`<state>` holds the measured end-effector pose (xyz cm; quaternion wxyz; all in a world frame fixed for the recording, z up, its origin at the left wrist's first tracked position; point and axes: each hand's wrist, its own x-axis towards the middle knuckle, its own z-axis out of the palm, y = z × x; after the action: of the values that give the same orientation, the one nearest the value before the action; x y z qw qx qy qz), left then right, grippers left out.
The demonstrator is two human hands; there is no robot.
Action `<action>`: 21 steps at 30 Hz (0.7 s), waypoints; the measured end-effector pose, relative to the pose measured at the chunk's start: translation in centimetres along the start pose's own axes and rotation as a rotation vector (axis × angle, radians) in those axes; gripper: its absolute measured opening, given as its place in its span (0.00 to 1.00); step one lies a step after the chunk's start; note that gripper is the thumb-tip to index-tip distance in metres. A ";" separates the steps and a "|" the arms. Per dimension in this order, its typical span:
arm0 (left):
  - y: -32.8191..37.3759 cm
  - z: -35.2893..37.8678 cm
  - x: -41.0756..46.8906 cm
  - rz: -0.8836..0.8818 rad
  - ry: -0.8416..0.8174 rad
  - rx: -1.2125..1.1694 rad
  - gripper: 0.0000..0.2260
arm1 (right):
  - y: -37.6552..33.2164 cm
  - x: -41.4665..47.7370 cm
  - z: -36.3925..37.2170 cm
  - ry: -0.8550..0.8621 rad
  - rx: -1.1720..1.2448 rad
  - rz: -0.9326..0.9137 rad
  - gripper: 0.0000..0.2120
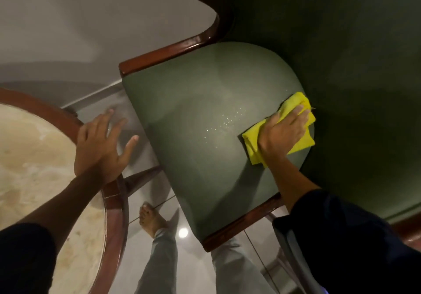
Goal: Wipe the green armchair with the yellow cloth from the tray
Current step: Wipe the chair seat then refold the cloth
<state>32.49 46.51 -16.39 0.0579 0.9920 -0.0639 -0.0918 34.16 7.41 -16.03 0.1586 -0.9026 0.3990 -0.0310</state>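
Note:
The green armchair [193,123] fills the middle and right of the view, its seat cushion seen from above and its dark green backrest at the upper right. Small shiny droplets speckle the seat centre. My right hand [282,132] presses flat on the folded yellow cloth [293,102], which lies on the seat where it meets the backrest. My left hand [102,148] hovers with fingers spread over the rim of the round table, holding nothing. No tray is in view.
A round table [114,205] with a pale marbled top and a wooden rim stands at the left, close to the chair. Brown wooden chair rails [168,53] frame the seat. My bare foot [151,222] rests on the glossy tiled floor between table and chair.

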 end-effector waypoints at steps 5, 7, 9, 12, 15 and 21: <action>0.3 -0.2 0.1 -0.010 0.000 -0.016 0.28 | -5.7 -8.0 2.9 -0.313 -0.069 -0.618 0.32; 0.4 -0.1 0.1 -0.005 0.009 -0.001 0.29 | -8.1 -12.6 4.2 -0.397 -0.158 -0.933 0.33; 0.4 -0.2 0.1 0.002 0.015 0.020 0.28 | -9.4 -14.4 4.8 -0.473 -0.266 -1.261 0.32; 0.4 -0.3 0.0 0.000 0.020 0.030 0.28 | -10.2 -9.7 4.8 -0.533 -0.324 -1.507 0.30; 0.4 -0.4 0.0 0.006 0.015 -0.005 0.27 | -10.0 -2.1 3.8 -0.489 -0.222 -1.213 0.28; 0.2 0.0 -0.2 0.021 0.078 -0.035 0.27 | -1.8 6.6 0.4 -0.109 -0.125 -0.248 0.25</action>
<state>32.28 46.33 -16.31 0.0786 0.9930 -0.0704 -0.0537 39.96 3.84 -16.27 0.1186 -0.9533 0.2766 0.0236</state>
